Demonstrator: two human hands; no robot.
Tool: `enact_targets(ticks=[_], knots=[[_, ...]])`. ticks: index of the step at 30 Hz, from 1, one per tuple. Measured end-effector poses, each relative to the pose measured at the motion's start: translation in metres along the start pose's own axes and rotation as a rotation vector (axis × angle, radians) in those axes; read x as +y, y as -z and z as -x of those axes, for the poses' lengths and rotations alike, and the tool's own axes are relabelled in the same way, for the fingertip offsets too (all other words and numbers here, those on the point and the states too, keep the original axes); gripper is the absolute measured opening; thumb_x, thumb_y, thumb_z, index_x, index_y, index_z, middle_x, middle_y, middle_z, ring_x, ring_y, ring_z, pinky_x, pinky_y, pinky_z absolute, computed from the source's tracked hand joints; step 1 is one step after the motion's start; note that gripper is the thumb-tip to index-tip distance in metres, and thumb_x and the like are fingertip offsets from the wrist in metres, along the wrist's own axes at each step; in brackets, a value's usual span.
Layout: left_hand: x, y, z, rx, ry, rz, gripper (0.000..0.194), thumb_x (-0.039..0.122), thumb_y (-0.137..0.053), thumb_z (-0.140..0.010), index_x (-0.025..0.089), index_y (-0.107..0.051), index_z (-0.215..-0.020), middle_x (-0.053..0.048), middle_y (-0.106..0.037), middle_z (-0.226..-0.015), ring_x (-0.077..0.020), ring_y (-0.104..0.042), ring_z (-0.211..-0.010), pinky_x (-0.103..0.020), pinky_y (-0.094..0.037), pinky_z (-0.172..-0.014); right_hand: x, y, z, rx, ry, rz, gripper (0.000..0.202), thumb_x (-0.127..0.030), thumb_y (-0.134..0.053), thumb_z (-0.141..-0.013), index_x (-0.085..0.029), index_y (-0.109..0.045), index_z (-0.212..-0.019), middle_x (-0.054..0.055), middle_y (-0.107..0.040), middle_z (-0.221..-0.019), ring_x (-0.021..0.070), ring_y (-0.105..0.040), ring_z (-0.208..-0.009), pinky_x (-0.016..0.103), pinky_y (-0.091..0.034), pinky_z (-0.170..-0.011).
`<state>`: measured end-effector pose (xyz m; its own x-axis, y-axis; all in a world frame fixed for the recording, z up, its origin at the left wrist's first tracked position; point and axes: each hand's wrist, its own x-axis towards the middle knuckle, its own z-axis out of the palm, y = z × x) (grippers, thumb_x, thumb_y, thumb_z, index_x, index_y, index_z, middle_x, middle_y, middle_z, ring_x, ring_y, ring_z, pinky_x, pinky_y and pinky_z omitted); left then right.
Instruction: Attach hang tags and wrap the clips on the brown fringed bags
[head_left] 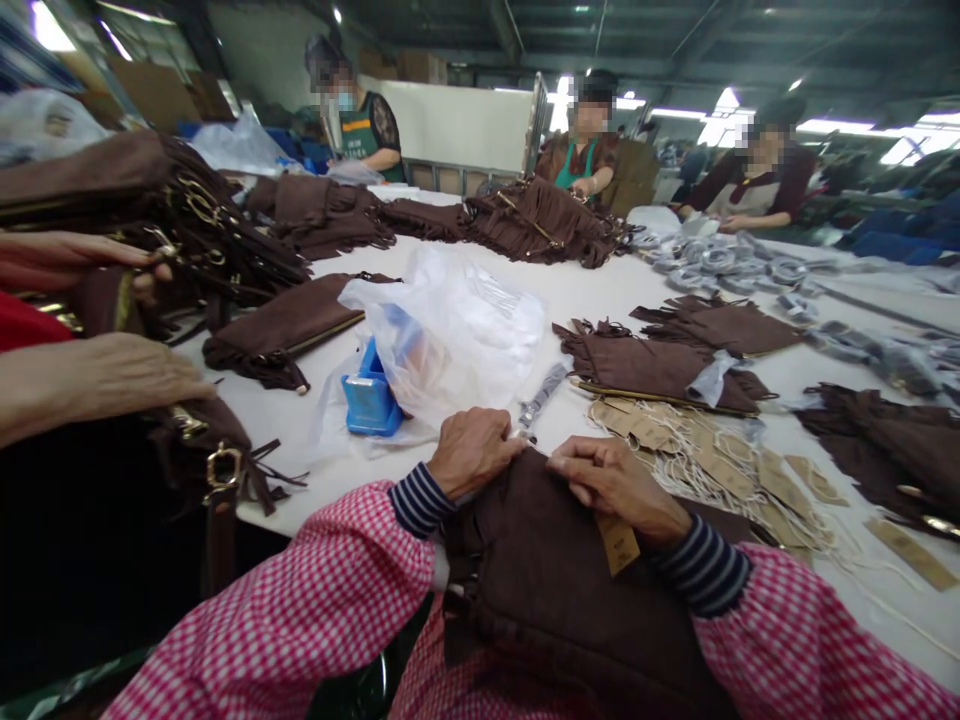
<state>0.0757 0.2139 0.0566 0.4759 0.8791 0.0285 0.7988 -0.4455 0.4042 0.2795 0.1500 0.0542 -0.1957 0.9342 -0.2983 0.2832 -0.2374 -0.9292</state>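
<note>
A dark brown handbag [570,590] lies across my lap, leaning up against the table edge. At its top edge my left hand [478,450] is closed, thumb and fingers pinching the bag's upper corner. My right hand [611,485] pinches near the same edge, a short way to the right, with its fingers curled. Below that palm hangs a tan paper hang tag [618,543]; its string is hidden by the fingers. Just beyond my hands lies a grey wrapped strap [545,388] with a metal clip.
A blue tape dispenser [373,395] and plastic bags [469,325] sit ahead. Loose tags with white strings [697,460] lie right, near fringed bags [667,370]. Wrapped straps [735,262] are farther back. At left, a co-worker's hands [97,380] handle a brown bag; other people work across the table.
</note>
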Motion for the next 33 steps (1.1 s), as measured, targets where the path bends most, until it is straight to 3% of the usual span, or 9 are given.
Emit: enact_targets(ticks=[5, 11, 15, 22, 33], knots=[[-0.006, -0.010, -0.004, 0.100, 0.068, 0.290, 0.026, 0.027, -0.048, -0.089, 0.018, -0.064, -0.071, -0.004, -0.069, -0.071, -0.0177, -0.063, -0.070, -0.028, -0.040, -0.065, -0.007, 0.000, 0.003, -0.032, 0.053, 0.100, 0.038, -0.052, -0.063, -0.084, -0.014, -0.065, -0.077, -0.005, -0.048, -0.047, 0.0067, -0.033, -0.042, 0.022, -0.021, -0.044], [-0.016, -0.019, -0.002, 0.122, 0.058, 0.814, 0.026, 0.035, -0.048, -0.092, 0.019, -0.057, -0.073, 0.000, -0.065, -0.062, -0.0140, -0.062, -0.056, -0.024, -0.045, -0.059, -0.025, -0.001, -0.003, -0.049, 0.097, 0.174, 0.035, -0.047, -0.062, -0.085, -0.014, -0.063, -0.075, -0.006, -0.044, -0.047, 0.0069, -0.036, -0.043, 0.022, -0.020, -0.045], [-0.013, -0.022, -0.004, 0.055, 0.180, 1.136, 0.024, 0.038, -0.053, -0.089, 0.018, -0.052, -0.074, 0.002, -0.061, -0.056, -0.0110, -0.057, -0.044, -0.020, -0.040, -0.046, -0.040, -0.002, -0.006, -0.097, 0.108, 0.263, 0.028, -0.038, -0.059, -0.086, -0.014, -0.063, -0.072, -0.006, -0.044, -0.046, 0.0073, -0.038, -0.042, 0.022, -0.022, -0.045], [-0.012, -0.029, -0.006, 0.151, 0.156, 1.157, 0.024, 0.035, -0.055, -0.088, 0.018, -0.052, -0.071, 0.004, -0.060, -0.054, -0.0088, -0.055, -0.042, -0.017, -0.039, -0.043, -0.065, 0.001, -0.008, -0.109, 0.076, 0.356, 0.020, -0.028, -0.058, -0.080, -0.015, -0.060, -0.066, -0.006, -0.044, -0.044, 0.0067, -0.037, -0.041, 0.021, -0.021, -0.043], [-0.008, -0.022, -0.002, 0.143, 0.139, 1.174, 0.027, 0.038, -0.052, -0.091, 0.018, -0.052, -0.072, 0.007, -0.052, -0.046, -0.0073, -0.044, -0.033, -0.016, -0.030, -0.037, -0.077, -0.002, -0.030, -0.201, 0.047, 0.408, 0.017, -0.024, -0.057, -0.075, -0.017, -0.055, -0.060, -0.006, -0.043, -0.045, 0.0068, -0.035, -0.041, 0.022, -0.021, -0.040]])
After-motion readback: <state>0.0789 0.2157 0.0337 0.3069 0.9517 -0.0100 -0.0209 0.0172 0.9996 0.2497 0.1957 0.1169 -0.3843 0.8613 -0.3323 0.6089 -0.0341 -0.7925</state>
